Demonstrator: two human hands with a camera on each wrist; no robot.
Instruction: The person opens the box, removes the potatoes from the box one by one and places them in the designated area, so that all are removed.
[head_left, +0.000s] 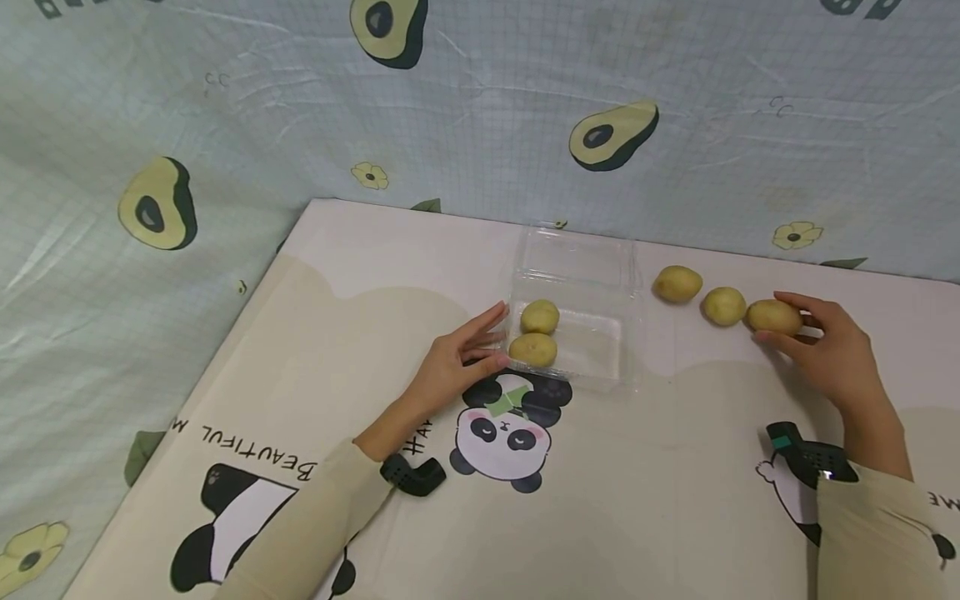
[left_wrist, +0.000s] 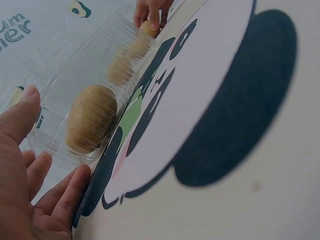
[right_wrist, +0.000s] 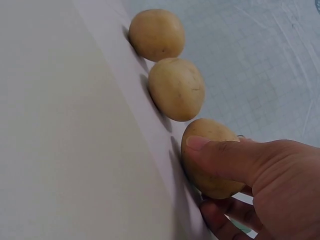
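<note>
A clear plastic container [head_left: 588,346] with its lid [head_left: 577,254] folded back stands on the table. Two potatoes lie along its left side, one potato [head_left: 540,317] behind the other potato [head_left: 533,350]. My left hand [head_left: 453,367] rests at the container's left side, fingers extended and spread; in the left wrist view its fingertips are right at the clear wall. At the right, my right hand [head_left: 836,346] pinches a potato [right_wrist: 212,165] between thumb and fingers. Beside that one sit a second potato [right_wrist: 176,89] and a third potato [right_wrist: 157,35], in a row toward the container.
The table is covered by a pale cloth [head_left: 660,500] printed with pandas and lettering. An avocado-print curtain [head_left: 480,125] hangs along the back and left edges of the table. Dark wrist devices sit on both forearms, the left device [head_left: 414,475] close over the cloth.
</note>
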